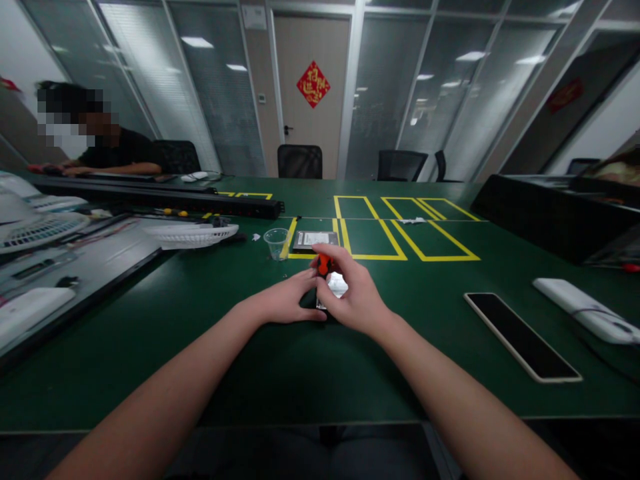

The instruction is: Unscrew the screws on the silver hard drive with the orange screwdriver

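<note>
My right hand (353,290) is closed on a screwdriver (325,265) with an orange-red and black handle, held upright over a hard drive (339,285). Only a bright, shiny patch and a metal edge of that drive show; my hands cover the rest, and the screwdriver's tip is hidden. On the drive's left side, my left hand (293,299) grips it with thumb and fingers. Just beyond my hands, a second hard drive (315,239) with a white label lies inside a yellow-taped rectangle. Left of it stands a clear plastic cup (277,244).
A phone (523,337) and a white power strip (583,310) lie at the right. Behind them is a black case (535,217). Fan parts (193,233), a panel (100,267) and a long black bar (200,200) occupy the left. Another person (123,150) sits at the far left.
</note>
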Demonstrator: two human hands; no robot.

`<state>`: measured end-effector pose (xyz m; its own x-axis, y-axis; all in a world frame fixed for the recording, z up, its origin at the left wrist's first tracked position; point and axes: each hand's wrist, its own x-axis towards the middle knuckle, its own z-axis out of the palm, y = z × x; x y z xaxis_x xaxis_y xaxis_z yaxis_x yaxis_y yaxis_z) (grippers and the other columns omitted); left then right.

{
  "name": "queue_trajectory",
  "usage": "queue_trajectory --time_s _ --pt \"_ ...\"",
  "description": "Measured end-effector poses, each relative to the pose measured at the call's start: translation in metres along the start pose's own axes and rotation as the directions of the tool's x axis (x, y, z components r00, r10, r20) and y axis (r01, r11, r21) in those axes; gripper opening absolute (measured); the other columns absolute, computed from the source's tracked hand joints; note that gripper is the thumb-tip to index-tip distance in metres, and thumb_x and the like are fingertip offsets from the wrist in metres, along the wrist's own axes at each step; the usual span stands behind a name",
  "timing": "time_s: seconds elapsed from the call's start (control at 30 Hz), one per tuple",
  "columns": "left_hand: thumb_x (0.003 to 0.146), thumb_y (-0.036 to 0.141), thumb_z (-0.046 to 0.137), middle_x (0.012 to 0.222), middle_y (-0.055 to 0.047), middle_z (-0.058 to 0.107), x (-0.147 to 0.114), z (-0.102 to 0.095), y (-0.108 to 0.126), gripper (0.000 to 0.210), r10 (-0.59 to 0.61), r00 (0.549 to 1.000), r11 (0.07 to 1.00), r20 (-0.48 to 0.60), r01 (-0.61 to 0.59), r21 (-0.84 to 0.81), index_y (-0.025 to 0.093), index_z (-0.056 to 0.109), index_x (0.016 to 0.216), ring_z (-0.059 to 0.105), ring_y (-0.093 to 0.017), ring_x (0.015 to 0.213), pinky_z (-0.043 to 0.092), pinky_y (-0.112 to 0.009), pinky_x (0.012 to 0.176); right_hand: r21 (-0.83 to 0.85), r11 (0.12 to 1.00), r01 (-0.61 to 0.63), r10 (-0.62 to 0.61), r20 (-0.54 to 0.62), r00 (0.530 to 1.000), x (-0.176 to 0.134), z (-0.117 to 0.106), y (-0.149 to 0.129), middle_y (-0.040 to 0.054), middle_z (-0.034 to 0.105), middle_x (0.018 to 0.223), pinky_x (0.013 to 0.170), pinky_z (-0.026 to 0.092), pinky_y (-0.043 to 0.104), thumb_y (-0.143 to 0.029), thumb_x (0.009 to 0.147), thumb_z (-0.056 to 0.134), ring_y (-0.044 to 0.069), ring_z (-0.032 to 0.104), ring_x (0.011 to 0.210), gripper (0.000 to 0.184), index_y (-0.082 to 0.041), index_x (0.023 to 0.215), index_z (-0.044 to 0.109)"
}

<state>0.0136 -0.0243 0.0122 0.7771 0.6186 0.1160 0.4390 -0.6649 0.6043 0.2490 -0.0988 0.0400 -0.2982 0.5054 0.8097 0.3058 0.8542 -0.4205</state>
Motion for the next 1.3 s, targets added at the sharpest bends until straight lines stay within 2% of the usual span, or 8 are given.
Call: queue_trajectory --time_s 0.17,0.27,0.53,0.67,0.83,1.03,1.17,1.3 --pt "0.097 0.068 0.104 0.175 -0.015 0.080 -0.0004 0.0013 0.0008 0.080 -0.028 1.000 0.997 0.000 0.028 -0.066 0.030 0.079 0.163 0.071 -0.051 0.174 0.058 -0.068 0.150 -0.071 0.997 0.020 -0.019 0.009 1.000 0.0030 -0.0029 0.0003 0.0120 0.089 0.154 0.117 0.078 0.052 -0.021 0.119 0.076 0.031 0.087 0.138 0.056 -0.034 0.174 0.074" --pt "0.097 0.068 0.105 0.175 -0.016 0.081 0.0001 0.0014 -0.0003 0.079 -0.033 0.999 0.998 0.002 0.033 -0.055 0.029 0.081 0.161 0.072 -0.052 0.172 0.056 -0.071 0.151 -0.088 0.996 0.020 -0.021 -0.009 1.000 0.0039 -0.0038 0.0010 0.0108 0.090 0.145 0.112 0.079 0.052 -0.024 0.121 0.078 0.031 0.087 0.127 0.050 -0.034 0.170 0.076" --pt "0.101 0.064 0.103 0.175 -0.019 0.081 0.0000 -0.0005 0.0015 0.079 -0.020 1.000 0.999 0.019 0.021 -0.048 0.026 0.080 0.166 0.074 -0.051 0.169 0.057 -0.073 0.149 -0.035 0.999 -0.008 0.007 -0.020 1.000 0.0012 -0.0004 -0.0025 0.0138 0.087 0.164 0.122 0.078 0.053 -0.017 0.117 0.071 0.032 0.089 0.143 0.063 -0.032 0.178 0.070" --pt "0.100 0.065 0.105 0.179 -0.019 0.079 -0.0007 0.0007 0.0005 0.084 -0.019 1.000 0.997 0.002 0.019 -0.071 0.028 0.078 0.170 0.072 -0.051 0.172 0.056 -0.073 0.150 -0.045 0.998 0.035 -0.036 -0.013 0.999 0.0038 -0.0033 -0.0027 0.0127 0.088 0.158 0.118 0.079 0.052 -0.019 0.120 0.073 0.032 0.088 0.140 0.056 -0.033 0.174 0.073" --pt "0.099 0.067 0.105 0.186 -0.021 0.074 -0.0003 0.0015 -0.0030 0.090 -0.034 0.999 0.997 0.021 0.035 -0.064 0.027 0.077 0.174 0.069 -0.050 0.175 0.050 -0.075 0.154 -0.089 0.995 0.039 -0.042 -0.026 0.999 0.0054 -0.0049 -0.0005 0.0099 0.088 0.143 0.106 0.079 0.050 -0.025 0.122 0.079 0.029 0.085 0.121 0.049 -0.034 0.170 0.076" --pt "0.101 0.065 0.105 0.194 -0.021 0.068 0.0004 0.0007 -0.0048 0.097 -0.016 1.000 0.998 0.024 0.018 -0.058 0.028 0.071 0.183 0.064 -0.051 0.182 0.046 -0.076 0.157 -0.024 0.999 0.043 -0.045 -0.052 0.998 0.0009 0.0001 0.0001 0.0102 0.088 0.154 0.110 0.079 0.047 -0.019 0.123 0.070 0.028 0.089 0.125 0.063 -0.037 0.183 0.065" --pt "0.100 0.065 0.107 0.189 -0.019 0.073 0.0007 0.0007 -0.0037 0.091 -0.002 1.000 0.999 0.012 0.002 -0.050 0.029 0.076 0.177 0.067 -0.053 0.179 0.047 -0.076 0.157 -0.022 1.000 -0.015 0.014 -0.045 0.999 -0.0007 0.0011 0.0010 0.0112 0.089 0.150 0.108 0.079 0.048 -0.021 0.118 0.074 0.029 0.091 0.124 0.060 -0.034 0.177 0.067" --pt "0.101 0.064 0.105 0.189 -0.018 0.074 0.0001 0.0010 -0.0009 0.090 -0.008 1.000 0.996 0.013 0.009 -0.087 0.029 0.074 0.179 0.068 -0.052 0.178 0.049 -0.074 0.156 -0.043 0.999 0.021 -0.023 -0.045 0.999 0.0019 -0.0001 0.0007 0.0113 0.089 0.150 0.107 0.080 0.048 -0.022 0.118 0.076 0.029 0.089 0.122 0.054 -0.034 0.170 0.072"
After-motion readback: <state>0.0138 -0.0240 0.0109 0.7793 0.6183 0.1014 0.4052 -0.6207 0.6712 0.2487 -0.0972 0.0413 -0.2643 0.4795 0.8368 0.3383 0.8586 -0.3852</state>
